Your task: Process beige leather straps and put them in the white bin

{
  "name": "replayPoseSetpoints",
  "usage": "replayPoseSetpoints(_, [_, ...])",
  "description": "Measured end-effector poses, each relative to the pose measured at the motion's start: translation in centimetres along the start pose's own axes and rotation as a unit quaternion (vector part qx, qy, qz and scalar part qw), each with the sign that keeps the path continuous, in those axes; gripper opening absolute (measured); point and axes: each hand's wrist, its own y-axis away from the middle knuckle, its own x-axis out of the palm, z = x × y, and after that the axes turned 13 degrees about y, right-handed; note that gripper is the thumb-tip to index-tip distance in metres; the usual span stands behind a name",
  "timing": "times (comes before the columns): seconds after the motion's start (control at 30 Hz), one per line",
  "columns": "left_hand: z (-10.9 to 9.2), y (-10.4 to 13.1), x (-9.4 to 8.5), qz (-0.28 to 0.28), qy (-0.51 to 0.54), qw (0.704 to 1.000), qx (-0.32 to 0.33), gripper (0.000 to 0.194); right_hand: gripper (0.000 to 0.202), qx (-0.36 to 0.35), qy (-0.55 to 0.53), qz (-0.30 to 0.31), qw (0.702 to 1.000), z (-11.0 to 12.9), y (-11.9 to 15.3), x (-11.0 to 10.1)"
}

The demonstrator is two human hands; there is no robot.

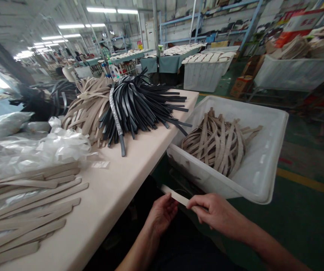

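A beige fabric strap (179, 198) stretches between my two hands, low in the view and just in front of the white bin. My left hand (162, 212) pinches it near its far end, thumb on top. Farther along, my right hand (217, 212) grips the same strap with its fingers wrapped round it. The strap's tip pokes out past my left fingers toward the table edge. Beyond my hands, the white plastic bin (252, 184) holds a heap of beige straps (221, 145).
The pale table (117, 188) on the left carries a black strap bundle (136, 105), a beige strap bundle (87, 101), clear plastic bags (43, 146) and loose beige straps (32, 214). Farther back stand a grey bin (201, 75), a white cart (294, 73) and blue shelving (179, 22).
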Motion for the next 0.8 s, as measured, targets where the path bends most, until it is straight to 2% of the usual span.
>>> replayPoseSetpoints(0.13, [0.5, 0.2, 0.0, 0.033, -0.012, 0.999, -0.018, 0.014, 0.026, -0.026, -0.037, -0.021, 0.999, 0.0, -3.1, 2.3])
replayPoseSetpoints(0.23, [0.1, -0.1, -0.1, 0.038, -0.010, 0.999, -0.012, 0.014, 0.022, -0.054, -0.072, 0.001, 0.996, -0.3, -3.3, 2.6])
replayPoseSetpoints(0.3, [-0.5, -0.4, -0.3, 0.021, 0.000, 1.000, -0.002, 0.013, 0.024, -0.091, -0.133, 0.033, 0.986, -0.6, -2.1, 1.6])
replayPoseSetpoints(0.37, [-1.1, -0.6, -0.4, 0.009, 0.010, 1.000, 0.005, 0.011, 0.035, -0.153, -0.176, 0.054, 0.971, -0.9, -0.2, 0.0])
replayPoseSetpoints(0.47, [-1.5, -0.7, -0.6, 0.005, 0.019, 1.000, 0.004, 0.012, 0.052, -0.263, -0.131, 0.049, 0.955, -1.0, 2.3, -2.0])
replayPoseSetpoints(0.53, [-1.4, -0.7, -0.6, 0.003, 0.021, 1.000, -0.002, 0.012, 0.037, -0.312, -0.063, -0.025, 0.948, -1.0, 2.9, -2.3])
replayPoseSetpoints(0.6, [-1.4, -0.6, -0.5, 0.002, 0.022, 1.000, -0.009, 0.012, 0.020, -0.345, 0.000, -0.149, 0.927, -0.9, 2.6, -1.7])
replayPoseSetpoints(0.67, [-1.3, -0.5, -0.4, 0.004, 0.022, 1.000, -0.018, 0.012, 0.021, -0.364, 0.041, -0.240, 0.899, -1.0, 1.7, -0.9])
replayPoseSetpoints(0.8, [-1.4, -0.2, -0.4, 0.011, 0.016, 0.999, -0.026, 0.013, 0.025, -0.374, 0.041, -0.284, 0.882, -1.0, 0.2, 0.1])
